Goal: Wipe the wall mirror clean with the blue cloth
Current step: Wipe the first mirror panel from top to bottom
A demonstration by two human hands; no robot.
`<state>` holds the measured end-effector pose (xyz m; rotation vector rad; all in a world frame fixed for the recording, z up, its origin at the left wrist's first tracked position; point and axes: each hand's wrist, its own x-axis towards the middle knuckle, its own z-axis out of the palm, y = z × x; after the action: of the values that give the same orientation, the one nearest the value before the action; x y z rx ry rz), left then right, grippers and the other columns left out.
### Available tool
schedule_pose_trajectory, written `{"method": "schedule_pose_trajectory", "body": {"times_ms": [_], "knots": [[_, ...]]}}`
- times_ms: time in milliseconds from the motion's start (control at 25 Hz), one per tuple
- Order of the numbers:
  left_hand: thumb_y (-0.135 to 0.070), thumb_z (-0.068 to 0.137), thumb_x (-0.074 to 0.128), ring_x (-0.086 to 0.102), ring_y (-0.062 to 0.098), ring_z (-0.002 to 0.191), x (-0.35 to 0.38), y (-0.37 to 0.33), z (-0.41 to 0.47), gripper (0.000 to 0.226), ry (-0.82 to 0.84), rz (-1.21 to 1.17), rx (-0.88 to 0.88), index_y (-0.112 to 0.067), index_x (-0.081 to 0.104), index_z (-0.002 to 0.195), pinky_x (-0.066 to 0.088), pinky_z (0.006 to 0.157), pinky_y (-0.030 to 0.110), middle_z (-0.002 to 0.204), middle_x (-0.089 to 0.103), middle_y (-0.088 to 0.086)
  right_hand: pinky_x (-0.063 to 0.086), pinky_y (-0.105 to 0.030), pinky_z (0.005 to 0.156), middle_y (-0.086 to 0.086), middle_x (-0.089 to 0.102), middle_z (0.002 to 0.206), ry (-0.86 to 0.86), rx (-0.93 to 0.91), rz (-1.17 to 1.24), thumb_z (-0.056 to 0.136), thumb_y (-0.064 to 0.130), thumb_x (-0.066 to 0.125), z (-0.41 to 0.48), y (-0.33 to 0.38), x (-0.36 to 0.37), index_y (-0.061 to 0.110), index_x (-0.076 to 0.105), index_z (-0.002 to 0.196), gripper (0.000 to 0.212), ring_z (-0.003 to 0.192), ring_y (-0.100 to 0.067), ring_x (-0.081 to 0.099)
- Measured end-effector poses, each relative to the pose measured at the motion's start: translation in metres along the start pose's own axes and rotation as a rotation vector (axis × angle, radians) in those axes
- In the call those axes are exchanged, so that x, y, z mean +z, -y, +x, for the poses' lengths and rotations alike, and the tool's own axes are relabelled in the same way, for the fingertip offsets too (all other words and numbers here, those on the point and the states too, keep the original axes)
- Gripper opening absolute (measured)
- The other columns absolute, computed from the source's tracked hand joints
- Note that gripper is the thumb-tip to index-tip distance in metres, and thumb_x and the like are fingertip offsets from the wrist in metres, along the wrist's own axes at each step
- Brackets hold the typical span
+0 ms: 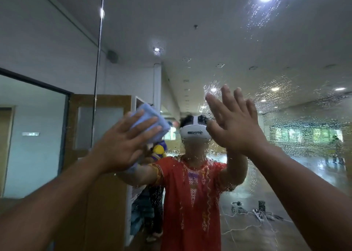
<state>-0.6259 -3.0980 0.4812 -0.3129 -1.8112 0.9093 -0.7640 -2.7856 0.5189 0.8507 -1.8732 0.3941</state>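
Observation:
The wall mirror fills most of the view and is speckled with water droplets across its middle and upper right. My left hand presses the folded blue cloth flat against the glass with straight, spread fingers, left of centre. My right hand is raised with its fingers straight, palm toward the glass at or just before the surface; contact cannot be told. The mirror reflects me in a red garment with a white headset.
A vertical seam at the left marks the edge of the mirror panel, with a grey wall and a wooden door beyond it. A yellow and purple object shows in the reflection just below the cloth. The reflected floor holds cables and a power strip.

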Motion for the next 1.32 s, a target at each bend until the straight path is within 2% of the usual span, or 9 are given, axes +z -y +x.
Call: {"method": "schedule_pose_trajectory", "body": {"times_ms": [160,280,520,720,840,960,1040,1160,1320], "knots": [[-0.027,0.089,0.038,0.001,0.03,0.155,-0.011,0.038,0.039,0.077,-0.004,-0.102,-0.441,-0.032,0.009,0.16,0.018,0.12,0.059,0.168,0.011,-0.002,-0.016,-0.033,0.117,0.002,-0.012,0.171,-0.029,-0.002,0.019,0.099,0.051,0.048,-0.003,-0.014,-0.02,0.044,0.011,0.16,0.072,0.156,-0.023,-0.016],[-0.031,0.089,0.033,-0.006,0.029,0.155,-0.024,0.046,0.11,0.076,0.008,-0.167,-0.582,-0.031,0.008,0.16,0.01,0.121,0.055,0.168,0.004,-0.007,-0.015,-0.037,0.119,-0.001,-0.015,0.17,-0.071,0.063,-0.061,0.095,0.058,0.037,-0.003,-0.031,-0.027,0.045,0.006,0.16,0.073,0.155,-0.025,-0.019],[-0.028,0.1,0.035,-0.009,0.031,0.154,-0.031,0.011,0.213,0.067,-0.067,-0.139,-0.632,-0.03,0.007,0.161,0.0,0.124,0.05,0.169,0.001,-0.007,-0.025,-0.043,0.116,0.001,-0.03,0.166,-0.062,0.196,-0.035,0.092,0.069,0.019,-0.008,-0.045,-0.016,0.051,-0.008,0.157,0.073,0.15,-0.024,-0.033],[-0.031,0.088,0.045,0.008,0.035,0.154,-0.01,-0.053,0.154,0.074,-0.102,-0.092,-0.11,-0.031,0.02,0.157,0.016,0.121,0.057,0.166,0.021,-0.004,-0.025,-0.046,0.116,0.003,-0.031,0.165,-0.068,0.197,-0.007,0.093,0.067,0.02,-0.007,-0.046,-0.011,0.051,-0.01,0.157,0.073,0.149,-0.023,-0.036],[-0.03,0.088,0.051,0.019,0.037,0.152,0.0,-0.078,0.081,0.068,-0.067,-0.093,0.042,-0.025,0.032,0.154,0.023,0.119,0.061,0.161,0.033,0.004,-0.022,-0.049,0.118,0.001,-0.029,0.166,-0.056,0.193,-0.016,0.093,0.067,0.02,-0.008,-0.047,-0.012,0.049,-0.008,0.158,0.073,0.151,-0.025,-0.033],[-0.029,0.089,0.048,0.022,0.039,0.15,0.0,-0.052,0.046,0.063,-0.079,-0.064,-0.035,-0.022,0.038,0.151,0.024,0.118,0.06,0.159,0.037,0.008,-0.021,-0.052,0.119,0.0,-0.032,0.165,-0.032,0.187,-0.016,0.096,0.066,0.021,-0.008,-0.048,-0.013,0.048,-0.01,0.157,0.072,0.15,-0.026,-0.034],[-0.028,0.088,0.042,0.017,0.037,0.152,-0.004,-0.025,0.056,0.066,-0.068,-0.06,-0.182,-0.024,0.033,0.153,0.02,0.119,0.056,0.16,0.034,0.007,-0.024,-0.052,0.119,0.0,-0.035,0.164,-0.007,0.188,-0.013,0.1,0.064,0.024,-0.006,-0.049,-0.014,0.048,-0.013,0.157,0.07,0.148,-0.026,-0.037],[-0.029,0.087,0.033,0.009,0.032,0.154,-0.017,0.016,0.116,0.071,-0.054,-0.128,-0.481,-0.031,0.026,0.157,0.02,0.12,0.058,0.165,0.024,-0.002,-0.025,-0.053,0.119,0.0,-0.036,0.163,-0.011,0.192,-0.005,0.103,0.061,0.026,-0.006,-0.05,-0.014,0.048,-0.015,0.157,0.069,0.147,-0.026,-0.038],[-0.03,0.088,0.03,0.008,0.033,0.154,-0.033,0.018,0.213,0.069,-0.066,-0.144,-0.521,-0.033,0.026,0.157,0.014,0.121,0.055,0.166,0.021,-0.006,-0.026,-0.051,0.118,0.002,-0.039,0.161,-0.016,0.187,0.002,0.102,0.064,0.023,-0.007,-0.051,-0.012,0.05,-0.017,0.155,0.068,0.146,-0.023,-0.041]]}}
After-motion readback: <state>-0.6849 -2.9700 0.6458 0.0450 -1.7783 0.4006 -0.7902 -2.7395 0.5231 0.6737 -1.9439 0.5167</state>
